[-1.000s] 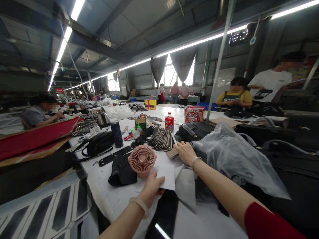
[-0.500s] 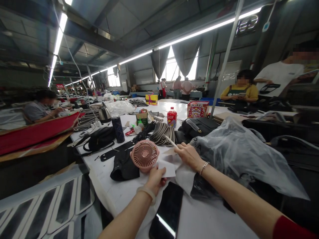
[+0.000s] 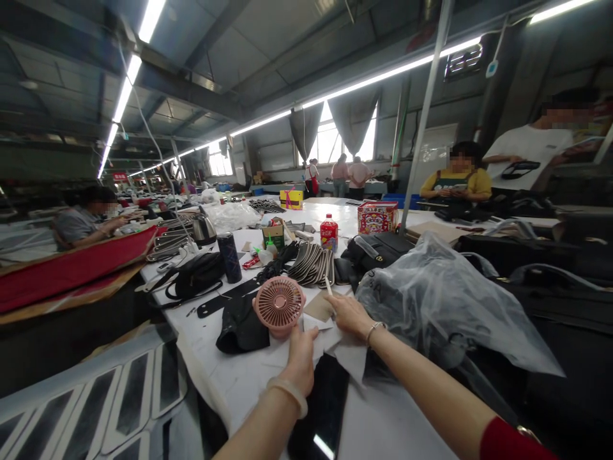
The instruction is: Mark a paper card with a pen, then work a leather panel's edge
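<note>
My left hand (image 3: 301, 351) presses a white paper card (image 3: 320, 340) flat on the white table (image 3: 225, 377), just below a small pink fan (image 3: 279, 305). My right hand (image 3: 348, 314) holds a thin white pen-like stick (image 3: 328, 285) and a brown card piece (image 3: 320, 306) above the white card. A glossy black strip (image 3: 322, 409) lies under both forearms. A black leather piece (image 3: 242, 328) lies left of the fan.
Behind the fan lie a fanned stack of grey-black strips (image 3: 311, 263), a dark tumbler (image 3: 232, 257), a red drink bottle (image 3: 328, 232) and a black bag (image 3: 194, 275). Clear plastic sheeting (image 3: 445, 306) covers black bags at right. Other people sit at left and at far right.
My right hand pulled back from the strip pile toward the fan, now holding the stick and a brown piece. The white card in my left hand went from lifted to flat on the table.
</note>
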Available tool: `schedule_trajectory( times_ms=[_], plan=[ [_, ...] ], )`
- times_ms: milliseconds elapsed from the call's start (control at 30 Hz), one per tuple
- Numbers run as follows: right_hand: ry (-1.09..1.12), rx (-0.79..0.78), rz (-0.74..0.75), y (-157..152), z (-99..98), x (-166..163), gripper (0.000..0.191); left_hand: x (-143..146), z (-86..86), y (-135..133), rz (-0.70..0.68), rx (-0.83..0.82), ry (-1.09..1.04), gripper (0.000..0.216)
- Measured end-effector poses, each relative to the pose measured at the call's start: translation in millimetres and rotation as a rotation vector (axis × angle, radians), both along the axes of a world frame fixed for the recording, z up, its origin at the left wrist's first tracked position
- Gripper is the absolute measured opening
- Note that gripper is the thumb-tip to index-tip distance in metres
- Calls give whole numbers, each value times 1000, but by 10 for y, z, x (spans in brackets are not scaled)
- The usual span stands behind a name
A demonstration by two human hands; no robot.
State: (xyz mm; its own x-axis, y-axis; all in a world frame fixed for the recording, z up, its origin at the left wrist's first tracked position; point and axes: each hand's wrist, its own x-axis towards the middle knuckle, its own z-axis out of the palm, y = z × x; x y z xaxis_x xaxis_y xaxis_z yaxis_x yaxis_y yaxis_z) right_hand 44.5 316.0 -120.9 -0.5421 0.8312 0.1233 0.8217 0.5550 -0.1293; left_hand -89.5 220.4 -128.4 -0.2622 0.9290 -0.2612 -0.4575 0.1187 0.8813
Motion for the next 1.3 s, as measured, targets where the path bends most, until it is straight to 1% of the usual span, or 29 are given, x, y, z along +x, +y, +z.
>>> schedule_trajectory(
  times_ms=[100,233,367,467,567,667,767,833,900,967,1033,1100,1200,1267,1300],
  plan=[
    [-15,-8,8,-72,78,-50,41,-45,31,-240,-24,-28,60,46],
    [-70,-31,48,-145,150,-190,46,-194,64,-511,-41,-76,166,49],
    [-78,-33,59,-301,279,-267,45,-363,159,-734,-57,-65,285,50],
    [-15,-28,34,-567,471,-131,38,-445,269,-914,-85,-36,375,46],
    [36,-94,23,-985,704,228,33,-455,361,-1128,-145,20,460,42],
    [75,-189,-21,-1594,925,764,33,-367,404,-1394,-253,79,512,45],
    [129,-272,-113,-2393,1079,1367,31,-180,389,-1745,-410,182,613,49],
    [173,-307,-204,-2990,1114,1764,30,-11,355,-2038,-527,244,681,50],
    [221,-326,-313,-3606,1084,2138,33,180,307,-2371,-639,248,681,48],
    [281,-343,-430,-4217,988,2472,38,375,243,-2717,-740,220,624,44],
    [439,-372,-621,-4797,830,2746,37,553,157,-3045,-825,175,552,41],
    [615,-372,-818,-5322,625,2931,37,691,56,-3333,-872,121,506,41],
    [942,-378,-1090,-5957,304,2992,49,812,-90,-3674,-890,37,490,47],
    [1135,-377,-1218,-6245,128,2891,53,849,-169,-3840,-873,-30,476,50],
    [1235,-374,-1256,-6344,54,2813,53,861,-205,-3903,-854,-73,460,50]
  ],
)
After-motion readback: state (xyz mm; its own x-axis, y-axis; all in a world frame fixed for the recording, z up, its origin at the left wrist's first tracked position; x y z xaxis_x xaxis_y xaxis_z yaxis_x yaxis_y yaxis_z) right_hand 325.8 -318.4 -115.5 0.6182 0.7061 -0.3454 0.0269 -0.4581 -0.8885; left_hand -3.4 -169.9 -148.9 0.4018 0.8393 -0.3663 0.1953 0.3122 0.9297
